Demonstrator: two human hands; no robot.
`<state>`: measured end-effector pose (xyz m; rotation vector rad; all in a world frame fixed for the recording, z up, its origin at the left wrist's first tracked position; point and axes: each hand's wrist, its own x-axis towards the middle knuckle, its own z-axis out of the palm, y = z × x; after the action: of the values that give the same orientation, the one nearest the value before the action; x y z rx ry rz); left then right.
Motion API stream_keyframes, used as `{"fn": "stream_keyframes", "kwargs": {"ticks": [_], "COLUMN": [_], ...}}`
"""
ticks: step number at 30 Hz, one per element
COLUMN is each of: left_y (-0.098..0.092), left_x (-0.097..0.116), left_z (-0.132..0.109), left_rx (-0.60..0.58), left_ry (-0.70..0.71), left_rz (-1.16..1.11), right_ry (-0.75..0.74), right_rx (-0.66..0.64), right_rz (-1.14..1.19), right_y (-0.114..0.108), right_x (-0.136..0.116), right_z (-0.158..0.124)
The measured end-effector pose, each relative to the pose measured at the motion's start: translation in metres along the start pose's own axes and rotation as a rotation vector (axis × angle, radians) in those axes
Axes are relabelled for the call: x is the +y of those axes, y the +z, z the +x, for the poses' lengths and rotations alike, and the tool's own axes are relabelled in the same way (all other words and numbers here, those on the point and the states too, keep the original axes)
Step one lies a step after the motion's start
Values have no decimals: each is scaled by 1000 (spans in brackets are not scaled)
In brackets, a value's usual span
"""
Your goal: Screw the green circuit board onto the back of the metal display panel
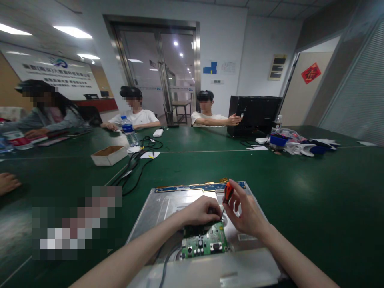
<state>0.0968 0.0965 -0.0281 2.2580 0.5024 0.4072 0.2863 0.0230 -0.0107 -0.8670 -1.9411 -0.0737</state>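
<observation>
A silver metal back panel of a screen (168,208) lies flat on the green table in front of me. A green circuit board (205,242) sits on it near my side. My left hand (201,211) rests curled on the board's upper edge, fingers pressed down on it. My right hand (244,212) pinches a small screwdriver with an orange handle (228,192), its tip pointing down at the board's top right corner. A blue strip with gold edging (192,187) runs along the panel's far edge.
Black cables (135,168) trail left of the panel toward a water bottle (129,131) and an open cardboard box (109,155). Three people sit across the table; one touches a black monitor (255,115). Gloves and bags (300,145) lie far right. Another person's hand (7,183) shows at left.
</observation>
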Motion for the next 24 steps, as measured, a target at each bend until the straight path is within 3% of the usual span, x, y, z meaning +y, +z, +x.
{"fn": "stream_keyframes", "kwargs": {"ticks": [8, 16, 24], "left_y": [0, 0, 0], "left_x": [-4, -4, -2], "left_z": [0, 1, 0], "left_rx": [1, -8, -1], "left_ry": [-6, 10, 8], "left_rz": [17, 12, 8], "right_ry": [-54, 1, 6], "right_rx": [39, -25, 1], "right_rz": [-59, 44, 39], "right_y": [0, -2, 1], "right_x": [1, -1, 1], "right_z": [2, 0, -1]}}
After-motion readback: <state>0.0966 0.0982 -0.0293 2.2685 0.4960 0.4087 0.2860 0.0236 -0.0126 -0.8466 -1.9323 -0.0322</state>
